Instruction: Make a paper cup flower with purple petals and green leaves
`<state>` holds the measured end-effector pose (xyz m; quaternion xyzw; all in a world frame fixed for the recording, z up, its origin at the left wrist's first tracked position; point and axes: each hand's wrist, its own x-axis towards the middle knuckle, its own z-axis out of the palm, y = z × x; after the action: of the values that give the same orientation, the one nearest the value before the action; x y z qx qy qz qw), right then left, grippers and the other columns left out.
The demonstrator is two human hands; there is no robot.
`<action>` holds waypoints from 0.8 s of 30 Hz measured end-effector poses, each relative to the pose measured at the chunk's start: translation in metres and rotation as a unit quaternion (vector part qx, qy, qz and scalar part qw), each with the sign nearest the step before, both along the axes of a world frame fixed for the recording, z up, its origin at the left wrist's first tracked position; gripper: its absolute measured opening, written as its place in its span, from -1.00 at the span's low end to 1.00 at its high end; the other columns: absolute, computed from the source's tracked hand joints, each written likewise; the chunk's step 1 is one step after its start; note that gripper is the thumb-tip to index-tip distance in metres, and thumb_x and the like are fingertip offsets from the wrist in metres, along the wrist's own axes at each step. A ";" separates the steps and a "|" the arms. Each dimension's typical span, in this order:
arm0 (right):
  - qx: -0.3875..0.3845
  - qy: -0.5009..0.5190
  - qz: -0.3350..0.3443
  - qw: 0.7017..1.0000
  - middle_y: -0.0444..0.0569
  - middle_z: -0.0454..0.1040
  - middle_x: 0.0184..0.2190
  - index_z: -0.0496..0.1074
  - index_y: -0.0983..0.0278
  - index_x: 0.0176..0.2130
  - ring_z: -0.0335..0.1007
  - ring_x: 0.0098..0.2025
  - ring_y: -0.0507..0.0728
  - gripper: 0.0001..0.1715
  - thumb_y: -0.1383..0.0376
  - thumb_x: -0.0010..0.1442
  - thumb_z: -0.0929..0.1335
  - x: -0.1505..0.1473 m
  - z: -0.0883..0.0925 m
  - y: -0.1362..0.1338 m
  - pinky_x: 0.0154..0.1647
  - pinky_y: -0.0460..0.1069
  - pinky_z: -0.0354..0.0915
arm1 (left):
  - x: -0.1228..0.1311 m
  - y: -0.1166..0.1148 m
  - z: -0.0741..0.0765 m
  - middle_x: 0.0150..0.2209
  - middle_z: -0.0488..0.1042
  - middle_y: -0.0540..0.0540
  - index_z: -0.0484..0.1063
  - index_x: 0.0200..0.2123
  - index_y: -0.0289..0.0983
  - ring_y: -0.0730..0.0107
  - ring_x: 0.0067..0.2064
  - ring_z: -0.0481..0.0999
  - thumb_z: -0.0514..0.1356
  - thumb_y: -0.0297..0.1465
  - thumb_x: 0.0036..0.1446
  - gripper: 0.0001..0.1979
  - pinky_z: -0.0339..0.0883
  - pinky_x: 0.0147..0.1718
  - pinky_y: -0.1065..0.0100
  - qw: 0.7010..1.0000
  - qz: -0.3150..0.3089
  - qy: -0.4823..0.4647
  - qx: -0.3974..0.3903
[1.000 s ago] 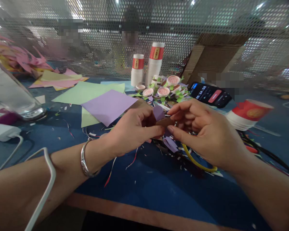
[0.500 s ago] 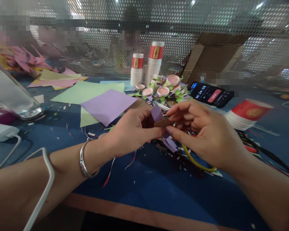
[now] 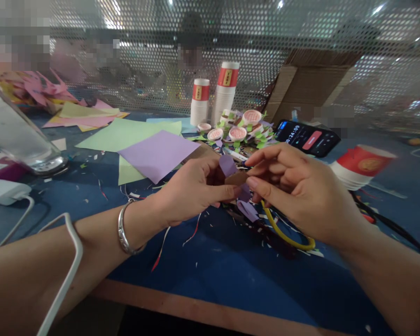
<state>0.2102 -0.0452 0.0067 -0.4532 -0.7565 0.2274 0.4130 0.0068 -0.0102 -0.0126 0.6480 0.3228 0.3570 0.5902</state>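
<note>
My left hand (image 3: 192, 189) pinches a small piece of brown cardboard (image 3: 237, 178) with purple paper tabs (image 3: 227, 164) on it. Part of that piece is hidden behind my left thumb. Close by its right edge is my right hand (image 3: 290, 186), with thumb and index finger apart and the other fingers loosely bent. Whether a right fingertip touches the cardboard is unclear. Beneath the hands lie a purple paper strip (image 3: 248, 211), scattered paper scraps and a yellow ring-like loop (image 3: 283, 238).
Purple (image 3: 157, 151) and green sheets (image 3: 108, 135) lie left. Stacked paper cups (image 3: 225, 93) stand behind a pile of decorated discs (image 3: 237, 134). A phone (image 3: 306, 137) and tilted red-white cups (image 3: 364, 163) are right, a glass (image 3: 31, 149) left. A white cable (image 3: 65, 275) crosses my left forearm.
My right thumb and index finger have shifted slightly right, away from the cardboard piece. My left hand still holds it in nearly the same place. The phone's timer has advanced one second.
</note>
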 end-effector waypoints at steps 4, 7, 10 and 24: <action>-0.001 0.011 -0.001 1.000 -0.11 0.60 -0.38 0.44 0.21 -0.09 0.51 -0.45 0.06 -0.81 0.30 0.29 0.44 0.001 0.000 0.000 -0.44 -0.03 0.45 | 0.001 0.000 0.001 -0.33 0.55 -0.03 0.42 -0.25 -0.29 0.39 -0.29 0.59 0.40 -0.44 0.05 -0.76 0.46 -0.35 0.37 1.000 0.002 -0.007 -0.001; 0.006 0.007 -0.007 1.000 -0.12 0.60 -0.37 0.46 0.22 -0.08 0.52 -0.44 0.06 -0.79 0.25 0.28 0.46 0.002 0.001 -0.002 -0.42 -0.04 0.46 | 0.001 0.000 0.002 -0.34 0.54 -0.01 0.39 -0.26 -0.28 0.39 -0.29 0.62 0.37 -0.51 0.05 -0.78 0.48 -0.36 0.38 1.000 0.010 -0.016 -0.014; 0.017 0.000 -0.012 1.000 -0.11 0.61 -0.33 0.49 0.22 -0.10 0.53 -0.41 0.04 -0.77 0.20 0.27 0.49 0.002 0.002 -0.002 -0.42 -0.07 0.45 | 0.001 0.001 0.002 -0.38 0.52 0.02 0.39 -0.29 -0.27 0.40 -0.30 0.61 0.33 -0.55 0.03 -0.80 0.50 -0.37 0.38 0.999 0.011 -0.028 -0.016; 0.070 -0.151 0.011 0.986 -0.06 0.58 -0.31 0.57 0.21 -0.10 0.41 -0.45 0.07 -0.58 -0.03 0.22 0.51 0.002 0.008 -0.007 -0.51 -0.04 0.27 | -0.003 0.001 0.002 -0.25 0.47 -0.03 0.43 -0.37 -0.26 0.42 -0.25 0.55 0.40 -0.51 0.01 -0.81 0.52 -0.22 0.33 0.985 0.014 0.022 0.168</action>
<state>0.2124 -0.0524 0.0148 -0.4437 -0.8294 0.1075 0.3219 0.0033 -0.0088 -0.0104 0.7410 0.2801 0.3999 0.4610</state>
